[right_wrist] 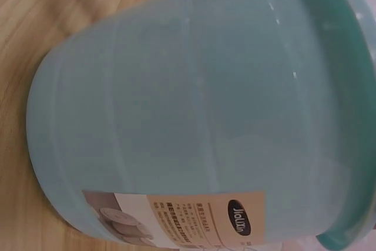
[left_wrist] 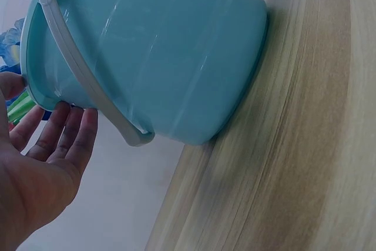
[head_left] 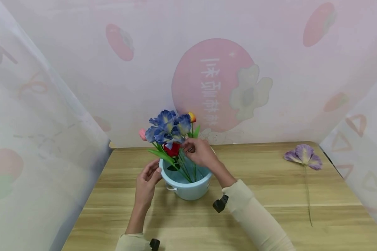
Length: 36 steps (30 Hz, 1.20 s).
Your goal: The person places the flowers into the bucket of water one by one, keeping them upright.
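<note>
A light blue bucket (head_left: 188, 193) stands on the table with several artificial flowers in it. My left hand (head_left: 145, 186) holds the bucket's rim from the left; in the left wrist view its fingers (left_wrist: 56, 133) touch the outside just under the rim. Above the bucket, my right hand (head_left: 199, 151) has its fingers curled at a blue flower (head_left: 166, 127), pinching it just below the petals. Around that bloom are a red rose (head_left: 172, 149), a pink tulip (head_left: 142, 134) and a yellow-red tulip (head_left: 192, 117). The right wrist view shows the bucket's labelled side, not the right hand.
A purple flower (head_left: 304, 157) on a long stem lies on the table's right side. The wooden table (head_left: 254, 170) backs onto a printed cloth (head_left: 144, 87), with more cloth at both sides. A pale bucket handle (left_wrist: 88, 80) hangs on the left side.
</note>
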{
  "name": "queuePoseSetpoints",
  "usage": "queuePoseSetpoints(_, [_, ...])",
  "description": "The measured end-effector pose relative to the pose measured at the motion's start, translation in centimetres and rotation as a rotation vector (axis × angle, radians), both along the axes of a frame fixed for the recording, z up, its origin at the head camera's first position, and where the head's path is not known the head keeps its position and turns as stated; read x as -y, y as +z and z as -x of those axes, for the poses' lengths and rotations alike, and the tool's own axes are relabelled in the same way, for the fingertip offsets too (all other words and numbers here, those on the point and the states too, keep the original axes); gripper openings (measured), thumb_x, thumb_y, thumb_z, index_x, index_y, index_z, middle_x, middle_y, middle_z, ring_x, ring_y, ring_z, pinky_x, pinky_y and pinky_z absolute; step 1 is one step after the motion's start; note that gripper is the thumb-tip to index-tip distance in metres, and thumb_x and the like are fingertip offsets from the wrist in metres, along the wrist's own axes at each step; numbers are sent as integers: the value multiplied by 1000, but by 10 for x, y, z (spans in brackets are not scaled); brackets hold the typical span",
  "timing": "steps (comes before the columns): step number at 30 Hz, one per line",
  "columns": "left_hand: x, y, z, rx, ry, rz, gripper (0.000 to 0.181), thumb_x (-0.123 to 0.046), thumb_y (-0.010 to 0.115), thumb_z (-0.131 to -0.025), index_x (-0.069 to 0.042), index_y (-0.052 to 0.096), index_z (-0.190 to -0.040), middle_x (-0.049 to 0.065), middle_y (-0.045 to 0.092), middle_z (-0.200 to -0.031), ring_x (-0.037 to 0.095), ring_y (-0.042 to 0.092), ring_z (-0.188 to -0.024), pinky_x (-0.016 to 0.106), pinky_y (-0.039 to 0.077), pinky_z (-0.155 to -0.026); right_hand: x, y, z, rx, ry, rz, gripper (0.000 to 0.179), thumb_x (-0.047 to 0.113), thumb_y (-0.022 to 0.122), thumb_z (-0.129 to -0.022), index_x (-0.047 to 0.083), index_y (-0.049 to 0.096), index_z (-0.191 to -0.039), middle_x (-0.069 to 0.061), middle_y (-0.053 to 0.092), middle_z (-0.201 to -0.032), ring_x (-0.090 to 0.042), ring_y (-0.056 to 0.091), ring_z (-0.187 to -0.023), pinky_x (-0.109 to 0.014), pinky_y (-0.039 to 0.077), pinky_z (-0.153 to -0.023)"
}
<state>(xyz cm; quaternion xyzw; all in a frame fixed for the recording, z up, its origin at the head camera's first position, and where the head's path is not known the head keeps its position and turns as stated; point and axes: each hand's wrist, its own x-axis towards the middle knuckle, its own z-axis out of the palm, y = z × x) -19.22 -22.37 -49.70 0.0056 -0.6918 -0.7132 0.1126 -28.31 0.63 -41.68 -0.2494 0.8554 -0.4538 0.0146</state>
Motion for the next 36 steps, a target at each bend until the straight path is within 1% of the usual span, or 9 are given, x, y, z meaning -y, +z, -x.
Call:
queuePoseSetpoints(5, [0, -1, -1, 4, 2, 0, 43, -20, 66, -108, -5, 60, -148, 23, 64, -142, 10, 70, -116, 22, 64, -92, 0, -1, -1, -1, 6, -8, 21, 0, 73, -97, 5, 77, -118, -12, 80, -108, -25, 77, -97, -33, 66, -86])
queuePoseSetpoints(10, [-1, -3, -2, 10, 7, -8, 43, -19, 67, -108, -4, 60, -148, 18, 66, -139, 9, 71, -115, 23, 65, -92, -2, -2, -5, 38, -10, 2, 28, 2, 74, -97, 5, 75, -126, -11, 80, -112, -26, 77, -101, -34, 66, -88])
queuePoseSetpoints(13, [-2, -4, -2, 6, 7, -11, 42, -19, 67, -108, -5, 61, -147, 17, 66, -138, 9, 71, -115, 23, 65, -92, -5, 0, -9, 58, -25, 22, 30, 3, 75, -97, 4, 74, -127, -11, 79, -113, -28, 77, -102, -36, 66, -88])
queuePoseSetpoints(19, [-1, -3, 0, -13, 3, -2, 42, -17, 66, -108, -4, 61, -148, 23, 64, -141, 9, 71, -116, 23, 65, -92, -9, 6, -14, 65, -59, 47, 32, 8, 78, -96, 5, 74, -127, -10, 80, -113, -27, 77, -103, -38, 66, -90])
queuePoseSetpoints(22, [-1, -3, 1, -16, 1, -7, 42, -16, 66, -108, -3, 60, -148, 23, 64, -142, 9, 71, -115, 23, 65, -91, -12, 8, -16, 77, -61, 64, 33, 10, 78, -96, 6, 74, -129, -10, 79, -114, -26, 77, -104, -39, 66, -92])
queuePoseSetpoints(26, [-1, -3, 0, -13, 2, -5, 42, -16, 66, -108, -4, 60, -148, 23, 64, -142, 10, 71, -115, 23, 65, -91, -21, 8, -20, 76, -55, 97, 33, 14, 77, -98, 5, 73, -129, -9, 79, -115, -25, 77, -106, -40, 65, -94])
queuePoseSetpoints(33, [-1, -2, 1, -17, -2, -3, 42, -17, 66, -108, -4, 60, -148, 21, 64, -140, 8, 71, -114, 22, 65, -91, -44, 5, -29, 68, -94, 169, 34, 14, 76, -99, 4, 72, -131, -9, 79, -115, -27, 75, -107, -44, 64, -97])
queuePoseSetpoints(36, [-1, -2, 1, -17, -1, 0, 42, -17, 66, -108, -4, 60, -148, 18, 66, -138, 7, 71, -114, 23, 65, -91, -56, 5, -34, 72, -102, 212, 33, 14, 76, -100, 6, 72, -132, -11, 79, -117, -28, 75, -109, -44, 64, -96])
